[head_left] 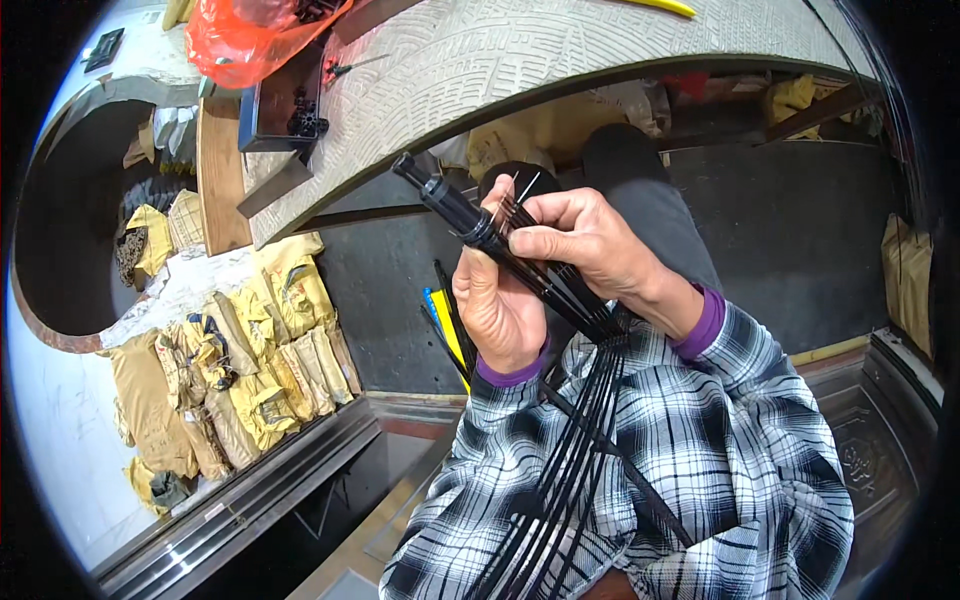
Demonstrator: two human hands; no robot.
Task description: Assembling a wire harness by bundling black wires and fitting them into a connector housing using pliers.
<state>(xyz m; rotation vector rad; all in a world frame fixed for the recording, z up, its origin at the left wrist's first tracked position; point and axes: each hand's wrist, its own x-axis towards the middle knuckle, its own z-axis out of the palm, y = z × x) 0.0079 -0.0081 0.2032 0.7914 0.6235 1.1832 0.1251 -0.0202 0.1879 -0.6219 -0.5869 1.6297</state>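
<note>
A black umbrella frame (455,212) lies slantwise in front of me, its thick ribbed end pointing up and left toward the table edge. Its many thin black ribs run down across my lap over a checked shirt. My left hand (503,318) wraps round the frame from below, just under the thick end. From the right, my right hand (605,250) pinches among the ribs with thumb and fingers close together. A thin light pin or wire (527,186) sticks up by its fingertips; which part it belongs to I cannot tell.
A table with a grey patterned cover (470,75) curves across the top. On it are a red plastic bag (235,45), a dark blue box (262,105) with small black parts, and a thin red-handled tool (350,68). Yellowish wrapped packages (265,390) lie at left.
</note>
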